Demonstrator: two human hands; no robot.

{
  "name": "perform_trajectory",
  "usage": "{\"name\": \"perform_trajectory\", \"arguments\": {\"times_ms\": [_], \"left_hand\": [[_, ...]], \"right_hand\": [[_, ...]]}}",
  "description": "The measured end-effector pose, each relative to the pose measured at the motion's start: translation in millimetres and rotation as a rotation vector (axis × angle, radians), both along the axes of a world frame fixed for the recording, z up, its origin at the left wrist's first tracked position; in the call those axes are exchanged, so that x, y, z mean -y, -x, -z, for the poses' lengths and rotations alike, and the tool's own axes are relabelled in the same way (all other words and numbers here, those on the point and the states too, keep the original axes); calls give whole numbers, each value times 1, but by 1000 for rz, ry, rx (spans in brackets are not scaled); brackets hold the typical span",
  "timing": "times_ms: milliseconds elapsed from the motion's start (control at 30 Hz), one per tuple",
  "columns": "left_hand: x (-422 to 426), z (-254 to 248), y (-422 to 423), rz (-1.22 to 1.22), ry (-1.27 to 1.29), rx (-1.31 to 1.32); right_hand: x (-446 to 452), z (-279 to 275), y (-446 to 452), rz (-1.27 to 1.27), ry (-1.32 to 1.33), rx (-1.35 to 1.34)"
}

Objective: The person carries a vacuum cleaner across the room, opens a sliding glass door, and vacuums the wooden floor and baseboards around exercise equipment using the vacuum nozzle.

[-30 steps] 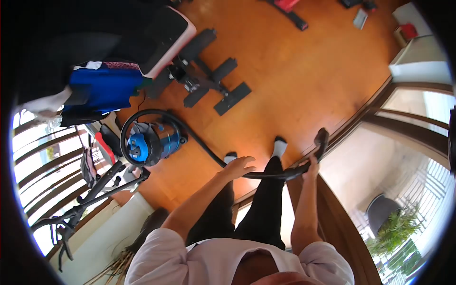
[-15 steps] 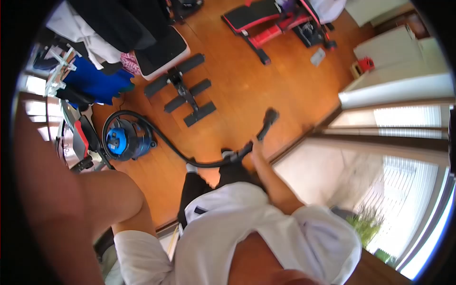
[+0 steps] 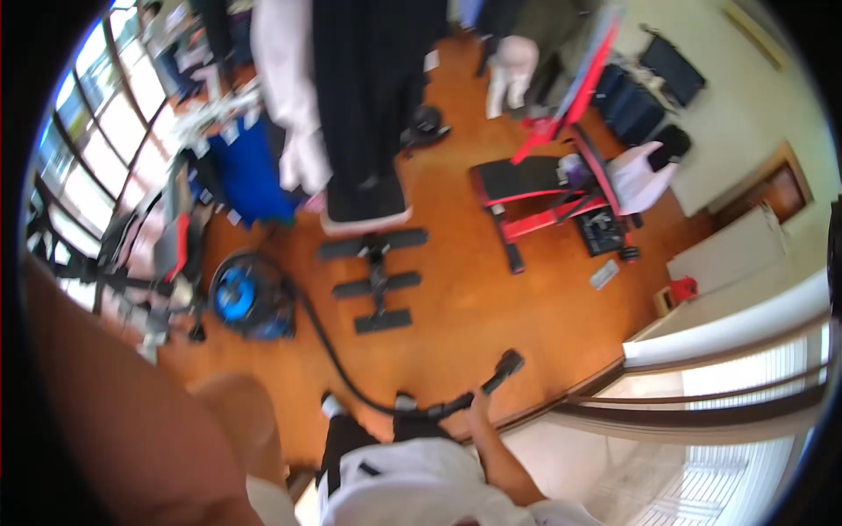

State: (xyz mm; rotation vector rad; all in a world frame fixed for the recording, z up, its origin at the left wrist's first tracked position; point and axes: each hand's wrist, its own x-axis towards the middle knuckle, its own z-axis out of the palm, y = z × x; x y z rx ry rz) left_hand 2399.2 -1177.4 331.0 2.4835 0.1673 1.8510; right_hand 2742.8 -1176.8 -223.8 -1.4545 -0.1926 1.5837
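Note:
My right hand is closed around the black handle of a vacuum cleaner hose, low in front of my legs. Past my fingers, the short dark nozzle end points out over the wooden floor, held above it as far as I can tell. The hose runs left to a blue and black canister vacuum cleaner on the floor. My left arm is bent up close to the camera, and my left hand is a large blur at the left edge with its fingers hidden.
A padded bench draped with dark and white clothes stands ahead on a black frame. To its right is a red and black weight bench. Exercise equipment and a clothes rack stand left; a glass sliding door lies right.
The view has tilted up, so the room's far side shows and everything sits lower in the picture. My right hand still holds the hose handle; my left arm stays raised.

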Motion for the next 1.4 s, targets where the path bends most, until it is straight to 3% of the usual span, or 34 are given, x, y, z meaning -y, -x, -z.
{"name": "perform_trajectory", "arguments": {"times_ms": [100,167,367,433,500,533,567,600,633,667,700,733,767,800,867,900,1033,1133,1200,1233,1333,1400], "left_hand": [[36,-18,28,-183,-108,-21],[74,-29,54,-345,-215,-33],[222,-49,132,-966,-520,53],[273,-41,164,-1227,-532,173],[317,-17,195,-1472,-354,381],[335,0,207,-1565,-123,539],[347,22,210,-1636,269,788],[363,51,227,-1606,703,934],[401,163,269,-1416,1114,804],[412,230,265,-1472,1325,779],[423,305,274,-1190,1725,710],[428,389,269,-1072,1825,566],[424,423,256,-549,1893,763],[414,371,230,-467,2011,802],[400,400,202,-298,2023,820],[391,413,191,-258,1930,979],[370,404,201,-304,1372,1675],[375,411,244,-234,990,1936],[384,395,263,-219,933,2042],[386,391,274,-212,903,2093],[383,416,306,-400,885,2054],[384,425,324,-445,903,2148]], "right_hand": [[-10,16,1,-118,99,-160],[-8,-18,27,-144,67,-125],[14,-80,94,-367,-233,105],[20,-88,111,-599,-367,187],[23,-111,130,-880,-524,345],[23,-118,145,-1057,-547,377],[23,-125,161,-1230,-569,410],[25,-136,178,-1404,-589,444],[44,-194,244,-1750,-492,557],[47,-181,268,-1850,-719,572],[65,-200,304,-1915,-915,553],[74,-193,335,-1994,-1006,546],[83,-185,363,-2069,-1095,541],[100,-196,396,-2117,-1158,505],[141,-223,454,-2160,-1309,472],[159,-231,480,-2150,-1407,466],[209,-227,554,-2320,-1285,401],[232,-219,582,-2298,-1329,344],[243,-226,596,-2176,-1348,150],[244,-230,603,-2243,-1106,157],[237,-207,621,-2253,-1203,178],[228,-182,633,-2354,-1017,279]]}}
